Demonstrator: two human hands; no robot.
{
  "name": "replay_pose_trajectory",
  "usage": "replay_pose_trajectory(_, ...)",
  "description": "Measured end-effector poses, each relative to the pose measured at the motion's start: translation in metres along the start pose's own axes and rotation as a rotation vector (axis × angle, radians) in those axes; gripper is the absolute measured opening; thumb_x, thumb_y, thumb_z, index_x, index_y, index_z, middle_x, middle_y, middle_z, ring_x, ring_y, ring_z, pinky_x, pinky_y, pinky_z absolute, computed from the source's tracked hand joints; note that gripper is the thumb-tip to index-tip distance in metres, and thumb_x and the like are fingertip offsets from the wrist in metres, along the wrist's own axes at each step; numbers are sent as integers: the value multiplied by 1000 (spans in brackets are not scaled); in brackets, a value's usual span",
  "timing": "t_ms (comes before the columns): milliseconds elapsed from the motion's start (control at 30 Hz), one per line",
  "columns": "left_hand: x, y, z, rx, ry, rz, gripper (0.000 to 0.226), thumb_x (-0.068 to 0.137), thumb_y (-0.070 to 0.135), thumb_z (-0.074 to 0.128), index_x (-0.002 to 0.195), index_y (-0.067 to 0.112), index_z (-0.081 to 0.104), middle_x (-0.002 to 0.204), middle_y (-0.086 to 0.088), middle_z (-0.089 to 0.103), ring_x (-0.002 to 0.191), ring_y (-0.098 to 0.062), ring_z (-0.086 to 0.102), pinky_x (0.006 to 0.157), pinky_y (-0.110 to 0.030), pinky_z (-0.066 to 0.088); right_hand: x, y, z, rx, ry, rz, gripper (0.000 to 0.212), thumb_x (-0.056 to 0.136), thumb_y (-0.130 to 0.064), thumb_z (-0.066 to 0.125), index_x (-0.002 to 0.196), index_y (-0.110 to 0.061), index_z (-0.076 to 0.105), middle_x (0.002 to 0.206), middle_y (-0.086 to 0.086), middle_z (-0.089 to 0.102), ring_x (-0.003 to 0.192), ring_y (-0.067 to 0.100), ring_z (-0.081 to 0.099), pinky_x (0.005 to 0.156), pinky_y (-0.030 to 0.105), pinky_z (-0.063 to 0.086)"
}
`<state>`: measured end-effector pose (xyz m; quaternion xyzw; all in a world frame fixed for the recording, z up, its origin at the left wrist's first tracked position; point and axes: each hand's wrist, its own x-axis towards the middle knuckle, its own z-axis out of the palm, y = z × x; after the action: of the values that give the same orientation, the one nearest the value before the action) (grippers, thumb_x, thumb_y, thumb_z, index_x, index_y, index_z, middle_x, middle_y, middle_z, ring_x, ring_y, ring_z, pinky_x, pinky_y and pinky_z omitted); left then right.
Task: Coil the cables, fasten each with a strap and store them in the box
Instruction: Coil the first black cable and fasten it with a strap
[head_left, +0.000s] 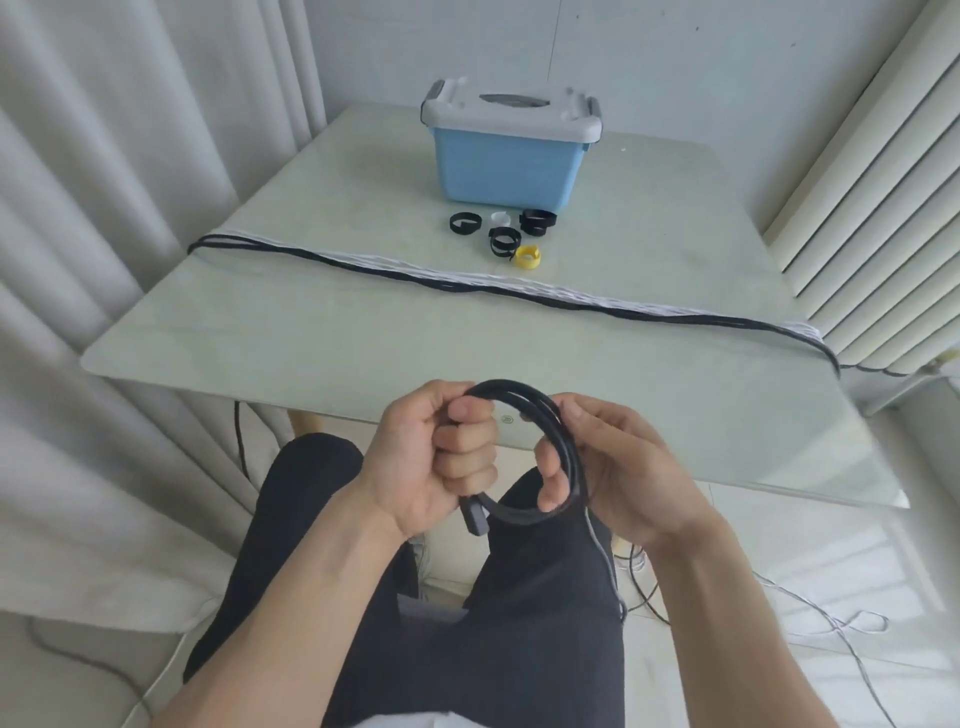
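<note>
A black cable is wound into a small coil in front of the table's near edge. My left hand grips the coil's left side in a fist, and a dark plug sticks out below it. My right hand holds the coil's right side, fingers curled through the loop. The cable's loose tail hangs down over my lap. A bundle of black and white cables lies stretched across the table. Several rolled straps, black, white and yellow, lie in front of the blue box, whose white lid is shut.
The pale glass table stands between curtains on the left and a radiator on the right. Loose black and white cables trail over the floor at the lower right. My dark-trousered legs are below the hands.
</note>
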<state>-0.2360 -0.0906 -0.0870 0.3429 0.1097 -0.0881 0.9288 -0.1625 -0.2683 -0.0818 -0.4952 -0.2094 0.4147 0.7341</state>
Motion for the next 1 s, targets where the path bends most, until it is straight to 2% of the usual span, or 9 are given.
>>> replay_pose_trajectory(133,33,19,16,-169,105,180,33,91,25,35,58,22,39,52,10,9,42,-11,3,39,-23,7,18,-27,-26,-139,-49,19,39,98,-22,48,125,4,59,93,19,65,84,31,65,84,54,56)
replay_pose_trajectory(267,65,44,24,-286,184,322,36,96,19,28,61,22,35,44,10,20,32,-7,14,34,-22,13,36,-51,-35,-311,4,-1,36,100,-24,55,134,-11,56,109,17,65,107,30,67,67,46,61)
replay_pose_trajectory(400,84,90,23,-404,211,509,28,81,9,34,55,20,37,43,9,20,31,-7,16,32,-21,15,47,-61,-41,-688,44,158,24,102,-29,55,117,-11,62,93,8,74,71,27,71,49,31,53)
replay_pose_trajectory(467,92,116,18,-384,259,574,19,71,10,37,55,20,37,44,9,20,32,-8,15,34,-21,15,46,-65,-52,-859,79,276,23,100,-34,59,106,-12,66,84,7,76,58,23,64,52,27,49)
replay_pose_trajectory(533,102,135,9,-331,335,586,23,77,8,35,58,20,36,44,9,19,33,-8,14,34,-21,15,40,-73,-69,-972,197,304,22,96,-35,64,93,-13,68,73,4,74,50,19,52,54,26,42)
replay_pose_trajectory(667,131,135,0,-213,413,508,34,95,11,26,64,20,35,45,9,20,34,-8,15,35,-21,16,35,-104,-95,-788,526,17,28,89,-34,72,76,-10,68,58,2,59,54,19,36,53,27,29)
replay_pose_trajectory(767,154,126,2,-204,377,454,37,103,17,24,68,19,37,47,8,25,36,-9,20,37,-22,21,54,-121,-96,-964,657,-87,25,94,-31,67,77,-13,70,52,-6,59,49,17,40,50,25,32)
replay_pose_trajectory(900,176,123,4,-185,278,403,39,105,30,23,70,20,37,55,5,27,48,-14,22,52,-27,24,97,-117,-83,-1201,538,32,14,98,-25,56,92,-26,68,53,-8,64,42,6,44,46,22,36)
replay_pose_trajectory(1000,187,134,5,-165,267,442,32,103,21,27,73,17,38,60,1,32,52,-16,27,58,-30,26,125,-113,-70,-1338,379,146,16,93,-27,59,84,-28,71,54,-10,57,42,4,45,43,16,33)
